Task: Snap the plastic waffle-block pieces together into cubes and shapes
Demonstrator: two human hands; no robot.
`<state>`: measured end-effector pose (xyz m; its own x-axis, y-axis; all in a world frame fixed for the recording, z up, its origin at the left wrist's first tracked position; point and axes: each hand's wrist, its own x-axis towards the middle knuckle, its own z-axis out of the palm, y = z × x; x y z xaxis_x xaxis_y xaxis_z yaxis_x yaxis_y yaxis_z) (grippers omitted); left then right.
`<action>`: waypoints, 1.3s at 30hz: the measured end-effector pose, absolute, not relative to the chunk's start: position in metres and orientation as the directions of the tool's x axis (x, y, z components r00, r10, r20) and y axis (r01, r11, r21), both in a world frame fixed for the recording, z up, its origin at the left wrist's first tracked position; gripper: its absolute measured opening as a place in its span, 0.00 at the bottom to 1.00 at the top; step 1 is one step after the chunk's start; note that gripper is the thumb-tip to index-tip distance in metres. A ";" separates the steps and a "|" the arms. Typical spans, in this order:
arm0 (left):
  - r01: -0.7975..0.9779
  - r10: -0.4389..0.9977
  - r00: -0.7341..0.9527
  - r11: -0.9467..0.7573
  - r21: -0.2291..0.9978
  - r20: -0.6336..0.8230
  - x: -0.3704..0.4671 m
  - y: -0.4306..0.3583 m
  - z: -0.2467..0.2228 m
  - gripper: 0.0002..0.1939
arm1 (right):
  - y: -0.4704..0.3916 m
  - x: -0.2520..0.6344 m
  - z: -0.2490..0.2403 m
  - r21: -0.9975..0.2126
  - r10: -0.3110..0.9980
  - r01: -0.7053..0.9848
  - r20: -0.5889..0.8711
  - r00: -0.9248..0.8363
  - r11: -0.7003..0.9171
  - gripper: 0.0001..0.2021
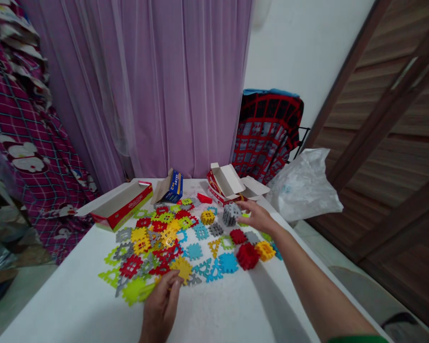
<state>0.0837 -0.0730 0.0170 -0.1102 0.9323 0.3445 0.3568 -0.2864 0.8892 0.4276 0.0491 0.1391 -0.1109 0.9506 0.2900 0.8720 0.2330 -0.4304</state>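
Observation:
Toothed plastic pieces in red, yellow, blue, green and grey lie spread over the white table (103,305). My right hand (259,218) reaches to the far side, with thumb and fingers round the right side of a grey stack of pieces (230,215). Low in the view, my left hand (160,305) has its fingers curled beside a green piece (133,290) and a yellow round piece (182,269); what it holds is hidden. A dark red stack (247,256) stands nearer than the grey one, beside a yellow stack (265,250) and a flat blue square (228,263).
Along the back edge are an open red-and-green box (123,207), a blue box (173,186) and an open red-and-white box (223,183). A clear plastic bag (303,186) hangs at the right edge. Purple curtains (178,85) rise behind the table.

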 end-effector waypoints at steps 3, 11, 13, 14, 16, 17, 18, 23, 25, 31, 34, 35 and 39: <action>0.469 0.879 -0.119 -0.360 0.807 0.461 0.075 -0.070 0.013 0.18 | 0.088 0.456 0.154 -0.302 0.970 0.923 0.117 -0.214 0.240 0.28; 0.570 0.836 -0.097 -0.398 0.719 0.540 0.058 -0.061 0.015 0.18 | 0.136 0.448 0.164 -0.165 0.929 0.927 -0.101 -0.355 0.337 0.30; 0.576 0.826 -0.090 -0.412 0.706 0.556 0.057 -0.060 0.013 0.18 | 0.141 0.447 0.164 -0.126 0.912 0.925 -0.166 -0.376 0.359 0.30; 0.574 0.824 -0.088 -0.417 0.704 0.560 0.057 -0.060 0.012 0.18 | 0.143 0.447 0.164 -0.105 0.905 0.924 -0.189 -0.381 0.367 0.30; 0.565 0.820 -0.088 -0.426 0.707 0.565 0.057 -0.060 0.009 0.17 | 0.146 0.448 0.165 -0.081 0.898 0.922 -0.209 -0.388 0.379 0.31; 0.560 0.823 -0.083 -0.428 0.710 0.562 0.057 -0.060 0.008 0.17 | 0.147 0.448 0.165 -0.077 0.895 0.920 -0.211 -0.392 0.385 0.31; 0.555 0.830 -0.076 -0.425 0.715 0.552 0.057 -0.061 0.006 0.17 | 0.147 0.448 0.165 -0.072 0.893 0.919 -0.215 -0.394 0.388 0.31; 0.532 0.878 -0.074 -0.367 0.763 0.473 0.056 -0.062 0.001 0.18 | 0.147 0.445 0.164 -0.027 0.897 0.926 -0.239 -0.371 0.375 0.33; 0.528 0.888 -0.068 -0.355 0.772 0.455 0.055 -0.062 0.000 0.18 | 0.148 0.445 0.162 -0.036 0.900 0.929 -0.234 -0.367 0.369 0.33; 0.476 0.909 -0.112 -0.305 0.825 0.401 0.059 -0.066 0.004 0.20 | 0.149 0.448 0.157 -0.117 0.914 0.929 -0.170 -0.368 0.352 0.31; 0.468 0.917 -0.122 -0.285 0.837 0.381 0.061 -0.066 0.007 0.20 | 0.150 0.448 0.156 -0.140 0.918 0.927 -0.152 -0.367 0.348 0.30; 0.475 0.918 -0.111 -0.289 0.831 0.382 0.060 -0.066 0.008 0.20 | 0.150 0.448 0.155 -0.145 0.918 0.927 -0.151 -0.366 0.346 0.30; 0.497 0.913 -0.094 -0.303 0.813 0.398 0.058 -0.064 0.006 0.21 | 0.151 0.447 0.155 -0.155 0.922 0.932 -0.167 -0.350 0.326 0.30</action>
<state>0.0582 -0.0639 0.0063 -0.0936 0.9127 0.3977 0.4966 -0.3034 0.8132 0.4467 0.1510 0.1546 -0.3505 0.9216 -0.1667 0.9324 0.3265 -0.1554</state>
